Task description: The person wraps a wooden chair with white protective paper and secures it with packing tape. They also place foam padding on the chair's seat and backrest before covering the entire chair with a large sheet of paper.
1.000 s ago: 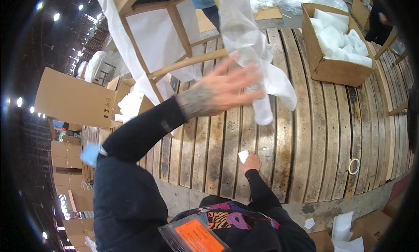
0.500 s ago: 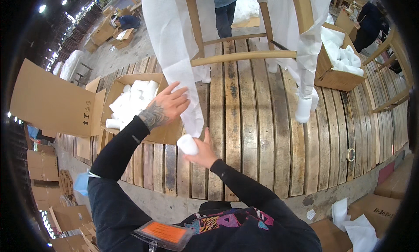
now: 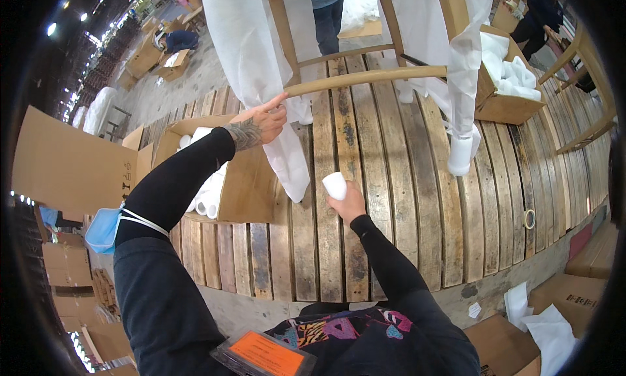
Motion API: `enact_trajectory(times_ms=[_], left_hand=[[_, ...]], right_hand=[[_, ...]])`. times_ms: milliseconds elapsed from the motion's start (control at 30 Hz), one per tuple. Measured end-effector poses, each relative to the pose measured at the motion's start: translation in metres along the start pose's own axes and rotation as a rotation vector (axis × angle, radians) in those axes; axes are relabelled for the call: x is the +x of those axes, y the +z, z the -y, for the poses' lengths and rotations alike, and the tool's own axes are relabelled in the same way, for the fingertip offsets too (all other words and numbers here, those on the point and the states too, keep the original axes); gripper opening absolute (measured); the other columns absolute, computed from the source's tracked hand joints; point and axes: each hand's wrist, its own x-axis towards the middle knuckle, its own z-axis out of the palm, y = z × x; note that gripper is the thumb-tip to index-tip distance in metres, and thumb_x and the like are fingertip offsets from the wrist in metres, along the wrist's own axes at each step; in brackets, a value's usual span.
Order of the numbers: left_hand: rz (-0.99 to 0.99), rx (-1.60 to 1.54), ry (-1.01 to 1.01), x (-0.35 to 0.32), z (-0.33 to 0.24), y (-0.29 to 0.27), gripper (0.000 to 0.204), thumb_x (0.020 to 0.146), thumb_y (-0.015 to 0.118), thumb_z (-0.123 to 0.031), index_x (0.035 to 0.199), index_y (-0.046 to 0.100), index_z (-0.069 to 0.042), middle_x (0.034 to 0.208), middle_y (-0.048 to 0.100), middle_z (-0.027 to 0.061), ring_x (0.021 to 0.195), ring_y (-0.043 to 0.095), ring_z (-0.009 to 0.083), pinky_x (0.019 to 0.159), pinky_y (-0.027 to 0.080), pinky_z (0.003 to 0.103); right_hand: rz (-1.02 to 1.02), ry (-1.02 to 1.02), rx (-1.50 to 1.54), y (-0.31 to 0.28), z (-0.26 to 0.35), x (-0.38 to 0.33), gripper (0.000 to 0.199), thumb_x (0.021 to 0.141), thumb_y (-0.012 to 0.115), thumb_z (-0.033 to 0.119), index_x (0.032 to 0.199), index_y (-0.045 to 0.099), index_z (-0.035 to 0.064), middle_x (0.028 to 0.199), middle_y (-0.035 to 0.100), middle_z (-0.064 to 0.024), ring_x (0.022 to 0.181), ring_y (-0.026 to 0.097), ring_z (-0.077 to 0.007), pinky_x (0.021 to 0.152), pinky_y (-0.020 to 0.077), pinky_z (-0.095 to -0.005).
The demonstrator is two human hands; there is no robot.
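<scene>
A wooden chair frame stands in front of me, its legs draped in thin white foam sheet. At the near left leg, my left hand is closed on the sheet, the index finger stretched along the rail's end; the thumb is hidden. The sheet's loose lower end hangs below that hand. Lower and to the right, my right hand grips a short white foam sleeve, apart from the leg. On the near right leg, a similar white foam sleeve covers the foot.
An open cardboard box of white foam pieces stands under my left forearm, another box at the far right. All rest on a slatted wooden platform. A tape roll lies at right. A person stands behind the chair.
My left hand has closed on the wrapped leg's sheet, slightly higher against the chair. My right hand has moved right with the foam sleeve, away from the sheet's lower end.
</scene>
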Motion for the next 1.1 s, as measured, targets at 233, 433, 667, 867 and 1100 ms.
enact_trajectory(times_ms=[233,433,667,867,1100], left_hand=[[0.003,0.140,0.145,0.006,0.003,0.007,0.011,0.080,0.061,-0.015,0.086,0.067,-0.010,0.097,0.063,0.0023,0.122,0.054,0.0237,0.126,0.018,0.054],[-0.020,0.101,0.214,0.008,0.002,0.028,0.009,0.080,0.060,-0.016,0.082,0.068,-0.011,0.092,0.064,0.0033,0.107,0.060,0.0238,0.120,0.030,0.049],[-0.176,-0.090,0.180,0.011,0.000,0.055,0.008,0.071,0.066,-0.021,0.068,0.066,-0.013,0.080,0.061,-0.0008,0.087,0.057,0.0187,0.074,0.047,0.031],[-0.315,-0.032,0.150,0.011,-0.002,0.056,0.011,0.063,0.068,-0.027,0.061,0.068,-0.016,0.070,0.059,-0.0053,0.080,0.053,0.0182,0.061,0.043,0.030],[-0.293,-0.172,0.155,0.011,-0.003,0.058,0.011,0.063,0.068,-0.027,0.061,0.068,-0.016,0.067,0.059,-0.0034,0.079,0.052,0.0197,0.058,0.037,0.030]], right_hand=[[0.137,-0.020,0.118,0.041,0.058,-0.055,0.060,0.076,0.078,0.037,0.118,0.053,0.0031,0.102,0.068,-0.0247,0.092,0.068,-0.0416,0.076,0.0541,-0.0495],[0.091,0.072,0.122,0.083,0.067,-0.025,0.057,0.075,0.080,0.035,0.113,0.052,0.0031,0.101,0.068,-0.0242,0.094,0.066,-0.0439,0.078,0.0524,-0.0527],[0.024,-0.027,0.134,0.106,0.058,0.003,0.056,0.074,0.082,0.030,0.112,0.054,-0.0007,0.098,0.068,-0.0256,0.093,0.066,-0.0444,0.078,0.0524,-0.0507],[0.050,-0.040,0.225,0.106,0.071,0.015,0.056,0.075,0.082,0.031,0.111,0.053,-0.0001,0.099,0.067,-0.0254,0.094,0.065,-0.0458,0.078,0.0524,-0.0500],[0.160,-0.074,0.412,0.108,0.087,0.059,0.060,0.076,0.083,0.028,0.117,0.051,-0.0007,0.110,0.066,-0.0230,0.099,0.066,-0.0377,0.081,0.0519,-0.0449]])
